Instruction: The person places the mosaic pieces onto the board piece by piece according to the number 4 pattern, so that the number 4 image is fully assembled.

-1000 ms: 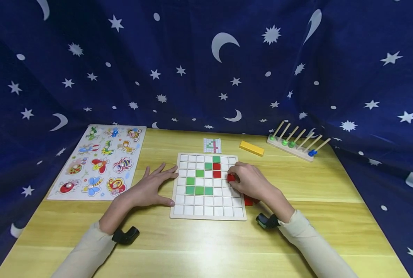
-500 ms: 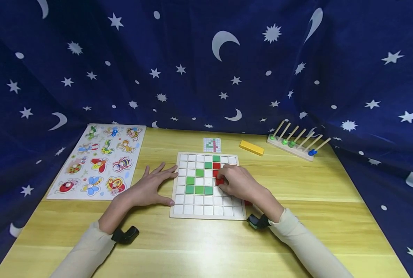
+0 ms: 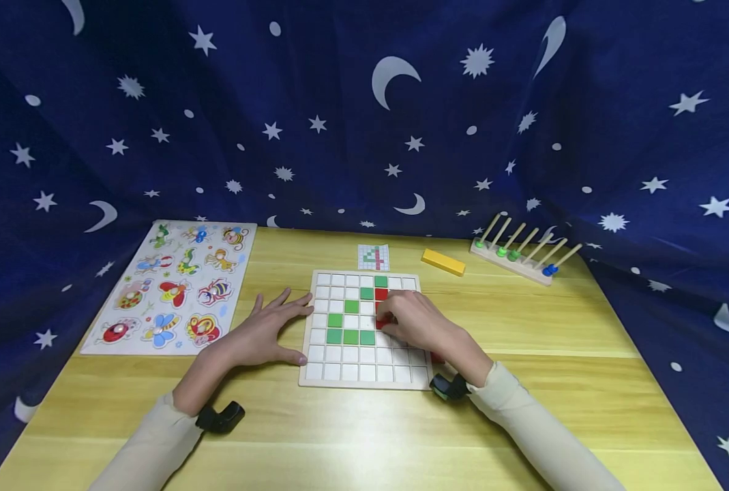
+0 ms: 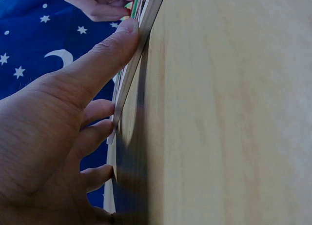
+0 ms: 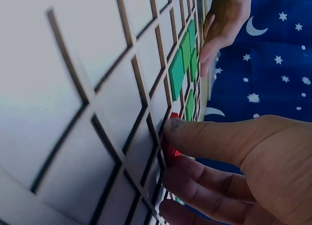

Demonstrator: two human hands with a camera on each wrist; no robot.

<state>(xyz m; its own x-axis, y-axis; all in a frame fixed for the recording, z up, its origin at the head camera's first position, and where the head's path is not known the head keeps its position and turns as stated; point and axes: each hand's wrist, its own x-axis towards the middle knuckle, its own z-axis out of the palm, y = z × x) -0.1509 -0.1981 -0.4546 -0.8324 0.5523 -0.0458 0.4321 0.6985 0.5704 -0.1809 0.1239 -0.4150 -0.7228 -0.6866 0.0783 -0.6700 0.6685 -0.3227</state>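
A white gridded board (image 3: 350,373) lies on the wooden table, with several green square tiles (image 3: 350,337) and a red tile (image 3: 380,294) in its cells. My left hand (image 3: 262,334) has spread, straight fingers; its thumb and fingertips touch the board's left edge, as the left wrist view also shows. Over the right half of the board, my right hand (image 3: 422,324) pinches a red square tile (image 5: 170,149) between thumb and fingers, at a cell below the other red ones. My right hand partly hides this tile. More red (image 3: 438,357) shows by the board's right edge, mostly covered by the wrist.
A small pattern card (image 3: 373,257) lies behind the board, with a yellow block (image 3: 443,262) to its right. Further right stands a peg rack (image 3: 514,264) with green and blue beads. An insect puzzle board (image 3: 180,286) lies at the left. A starry curtain (image 3: 339,88) hangs behind.
My right hand has carried the red tile left from the board's right side to the column with the other red tiles. My left hand has stayed at the left edge.
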